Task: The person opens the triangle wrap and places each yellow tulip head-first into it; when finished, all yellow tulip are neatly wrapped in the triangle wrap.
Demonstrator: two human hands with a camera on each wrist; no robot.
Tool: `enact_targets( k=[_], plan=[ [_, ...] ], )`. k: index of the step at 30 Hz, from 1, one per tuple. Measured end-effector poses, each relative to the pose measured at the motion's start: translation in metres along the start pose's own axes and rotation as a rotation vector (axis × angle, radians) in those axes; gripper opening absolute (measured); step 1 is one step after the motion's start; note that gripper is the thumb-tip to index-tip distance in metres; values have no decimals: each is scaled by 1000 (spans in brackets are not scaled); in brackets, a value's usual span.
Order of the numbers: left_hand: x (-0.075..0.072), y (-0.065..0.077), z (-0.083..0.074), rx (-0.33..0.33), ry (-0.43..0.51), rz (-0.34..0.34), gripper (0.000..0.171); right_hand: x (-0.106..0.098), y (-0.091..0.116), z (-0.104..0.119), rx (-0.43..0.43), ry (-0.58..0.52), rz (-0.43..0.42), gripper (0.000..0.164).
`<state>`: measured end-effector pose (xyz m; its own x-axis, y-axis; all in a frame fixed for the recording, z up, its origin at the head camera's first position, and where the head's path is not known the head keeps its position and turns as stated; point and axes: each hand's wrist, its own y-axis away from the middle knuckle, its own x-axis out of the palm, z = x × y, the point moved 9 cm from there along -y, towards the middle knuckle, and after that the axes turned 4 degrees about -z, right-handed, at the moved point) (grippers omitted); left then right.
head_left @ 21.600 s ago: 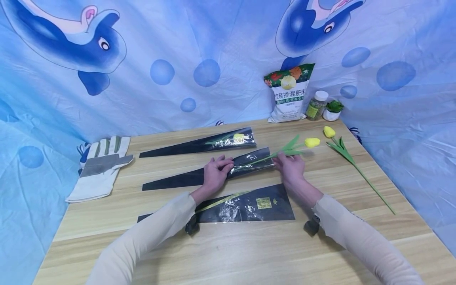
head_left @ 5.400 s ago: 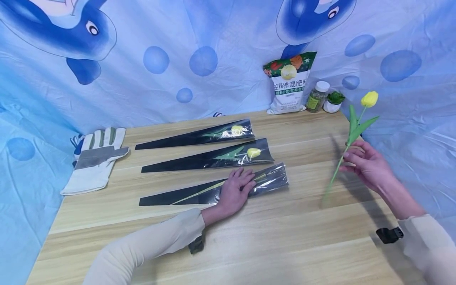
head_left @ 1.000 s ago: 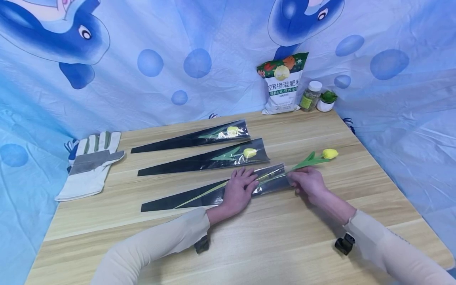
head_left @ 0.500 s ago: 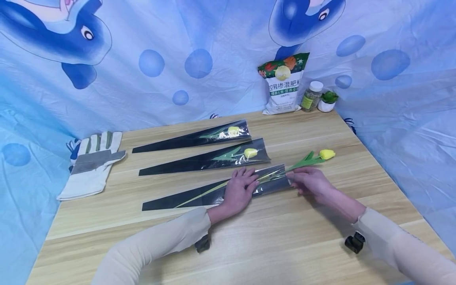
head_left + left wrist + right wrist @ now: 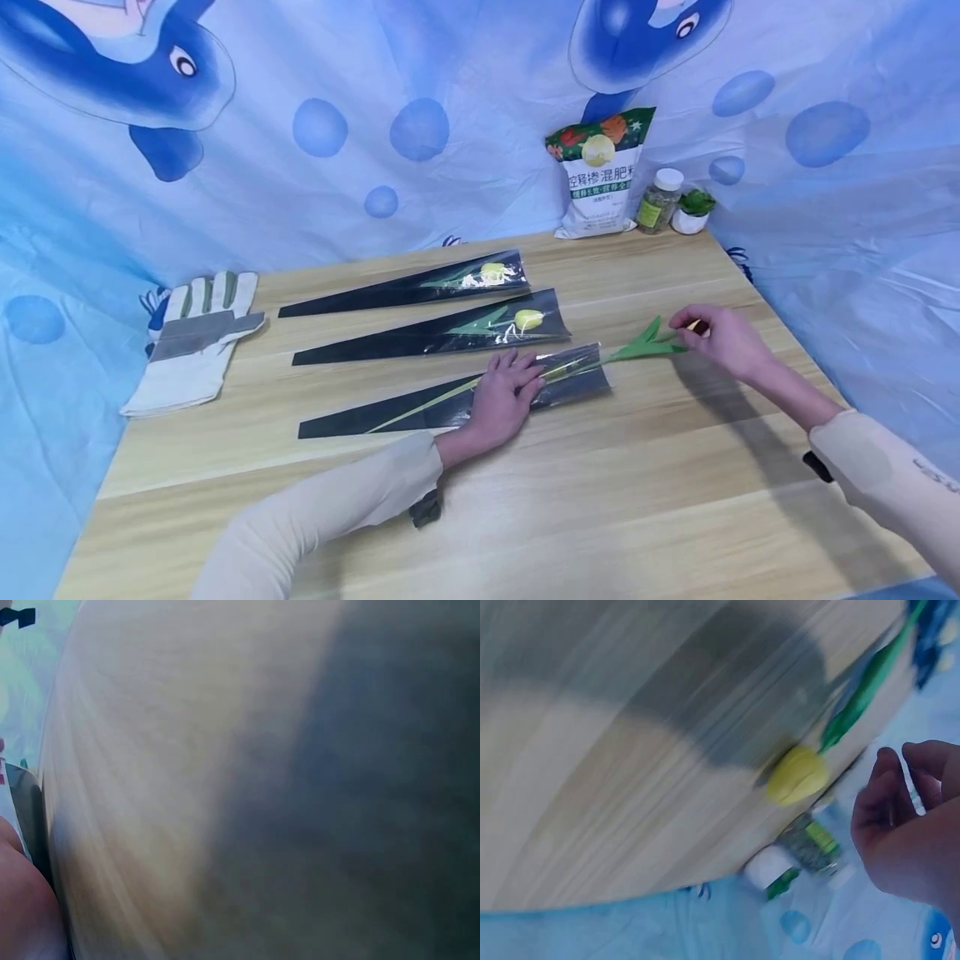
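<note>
In the head view, my left hand point(image 5: 504, 398) rests flat with its fingers spread on the nearest black, clear-fronted flower sleeve point(image 5: 420, 408). A yellow tulip point(image 5: 799, 776) lies at that sleeve's right mouth. Its stem point(image 5: 573, 368) runs in under the clear film, while its green leaves point(image 5: 643, 345) and bloom stick out. My right hand point(image 5: 723, 337) hovers by the bloom, partly hiding it in the head view. In the right wrist view, thumb and fingers are loosely bent with a gap between them, apart from the bloom. The left wrist view shows mostly blurred table.
Farther back lie a middle sleeve point(image 5: 375, 346) and a back sleeve point(image 5: 360, 296), each with a yellow tulip inside. Work gloves point(image 5: 191, 350) lie at the left. A fertilizer bag point(image 5: 600, 179), a jar point(image 5: 658, 204) and a small potted plant point(image 5: 692, 215) stand at the back right.
Earlier, the tulip was lifted and its stem brought into the nearest sleeve. Within the last half second my right hand has let go of the stem and moved right to the bloom. Left hand stays.
</note>
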<state>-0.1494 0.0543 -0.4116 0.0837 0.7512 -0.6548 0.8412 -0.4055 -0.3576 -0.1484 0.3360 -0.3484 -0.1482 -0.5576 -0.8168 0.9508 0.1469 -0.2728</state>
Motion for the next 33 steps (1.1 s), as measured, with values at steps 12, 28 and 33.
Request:
enact_targets(
  k=[12, 28, 33],
  plan=[
    [-1, -1, 2, 15, -23, 3, 28, 16, -13, -4, -280, 320, 95, 26],
    [0, 0, 2, 10, -12, 1, 27, 22, -16, -9, -308, 313, 102, 32],
    [0, 0, 2, 6, -14, 3, 27, 26, -17, -10, -338, 306, 94, 32]
  ],
)
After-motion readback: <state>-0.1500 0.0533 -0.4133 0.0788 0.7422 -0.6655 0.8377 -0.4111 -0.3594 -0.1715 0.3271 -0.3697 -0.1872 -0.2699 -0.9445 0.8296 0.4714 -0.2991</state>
